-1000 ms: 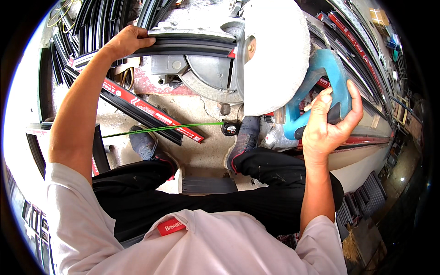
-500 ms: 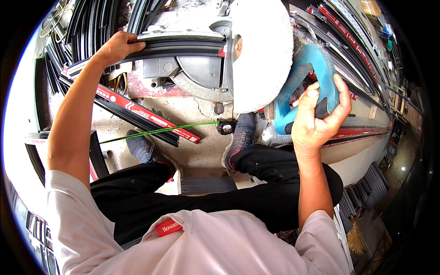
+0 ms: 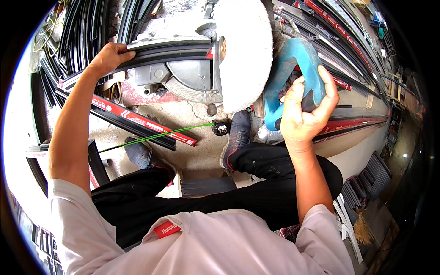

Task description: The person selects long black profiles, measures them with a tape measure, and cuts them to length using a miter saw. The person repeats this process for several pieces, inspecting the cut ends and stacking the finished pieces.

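Observation:
At the upper left, my left hand grips a black profile strip between thumb and fingers. The strip lies along the grey fence of a mitre saw, and its red-marked end reaches the saw's cutting slot. My right hand is closed around the teal handle of the saw, with the thumb and a finger curled at its dark lower part. A large dusty white disc-shaped guard stands between the strip's end and the handle; it hides the blade.
A tape measure with its green tape pulled out sits below the saw. Red-labelled strips lie on the floor near my shoes. Bundles of black strips fill the upper left, and long profiles the right.
The saw and both hands appear slightly further left in the picture, along with a small shift of the whole view. Both grips stay the same.

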Tool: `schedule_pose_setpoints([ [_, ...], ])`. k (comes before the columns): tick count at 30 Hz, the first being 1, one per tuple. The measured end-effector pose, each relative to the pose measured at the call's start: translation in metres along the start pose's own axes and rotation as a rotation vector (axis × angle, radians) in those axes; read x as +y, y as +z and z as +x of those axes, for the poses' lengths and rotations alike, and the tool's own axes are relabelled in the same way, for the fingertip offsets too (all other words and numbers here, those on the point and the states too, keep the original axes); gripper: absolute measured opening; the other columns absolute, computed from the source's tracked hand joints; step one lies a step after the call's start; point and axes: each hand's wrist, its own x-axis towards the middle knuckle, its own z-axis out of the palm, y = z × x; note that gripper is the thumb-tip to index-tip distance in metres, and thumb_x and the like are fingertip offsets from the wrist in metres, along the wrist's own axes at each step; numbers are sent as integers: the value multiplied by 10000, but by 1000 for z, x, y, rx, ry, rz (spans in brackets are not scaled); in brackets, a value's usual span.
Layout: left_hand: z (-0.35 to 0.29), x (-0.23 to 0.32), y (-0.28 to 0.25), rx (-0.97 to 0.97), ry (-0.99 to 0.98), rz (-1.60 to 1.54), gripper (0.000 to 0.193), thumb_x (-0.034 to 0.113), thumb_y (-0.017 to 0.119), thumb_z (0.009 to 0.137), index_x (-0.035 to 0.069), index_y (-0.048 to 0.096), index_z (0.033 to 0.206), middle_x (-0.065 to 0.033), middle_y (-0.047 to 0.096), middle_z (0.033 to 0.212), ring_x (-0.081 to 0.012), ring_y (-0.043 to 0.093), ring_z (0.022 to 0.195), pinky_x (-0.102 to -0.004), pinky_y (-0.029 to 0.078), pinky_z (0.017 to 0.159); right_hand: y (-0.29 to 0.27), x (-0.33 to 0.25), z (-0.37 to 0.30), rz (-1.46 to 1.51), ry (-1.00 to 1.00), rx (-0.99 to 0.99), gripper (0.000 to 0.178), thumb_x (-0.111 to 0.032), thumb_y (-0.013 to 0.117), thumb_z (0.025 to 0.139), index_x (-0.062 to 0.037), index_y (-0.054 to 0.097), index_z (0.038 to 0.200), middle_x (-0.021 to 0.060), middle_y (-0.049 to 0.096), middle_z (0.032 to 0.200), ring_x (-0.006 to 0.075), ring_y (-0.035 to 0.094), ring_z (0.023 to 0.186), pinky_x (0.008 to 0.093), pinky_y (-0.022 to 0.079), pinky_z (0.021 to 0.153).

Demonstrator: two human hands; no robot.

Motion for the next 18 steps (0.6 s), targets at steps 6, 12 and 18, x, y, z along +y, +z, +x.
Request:
schedule_pose_setpoints([
  [6, 3, -7, -3, 71, 61, 179, 439, 350, 736, 976, -88, 717, 948, -105, 572, 668, -129, 470, 696, -391, 466, 669, 3, -1, 1, -31, -28, 5, 524, 63, 657, 927, 39, 500, 1426, 160, 570, 1339, 220, 620, 1120, 334, 543, 945],
  [12, 12, -24, -4, 76, 103, 199, 399, 302, 735, 975, -81, 667, 888, -79, 501, 647, -126, 424, 668, -375, 411, 612, -1, 0, 4, -68, -198, 11, 508, 51, 663, 934, 41, 503, 1416, 167, 584, 1325, 218, 644, 1079, 332, 564, 911],
  [18, 15, -24, 1, 30, 21, -11, 268, 217, 725, 1001, -25, 705, 887, 44, 580, 726, -60, 446, 689, -300, 395, 627, -1, 4, -6, -71, -191, 31, 570, 32, 724, 865, 8, 510, 1393, 234, 675, 1236, 414, 715, 1027, 443, 588, 879],
])
